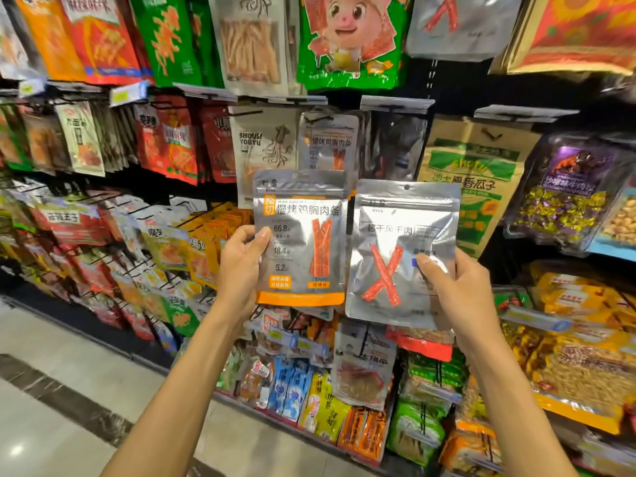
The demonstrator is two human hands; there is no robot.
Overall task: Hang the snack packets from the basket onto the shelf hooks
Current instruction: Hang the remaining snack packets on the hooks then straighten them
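My left hand point(241, 266) grips a silver packet with an orange bottom band point(303, 235) by its left edge, held upright before the shelf. My right hand point(454, 290) holds a plain silver packet with a red X of meat strips point(389, 256) by its lower right side; a small hang hole shows at its top. The two packets are side by side, nearly touching. Right behind them a matching silver-and-orange packet point(328, 142) hangs on a hook. The basket is out of sight.
Rows of hanging snack packets fill the shelving: a squid packet point(266, 146), a brown seed bag point(478, 173), a purple candy bag point(571, 187), and a green pig-character bag point(351, 39) above. Price rails point(395, 104) run over the hooks. Tiled floor point(69, 390) lies lower left.
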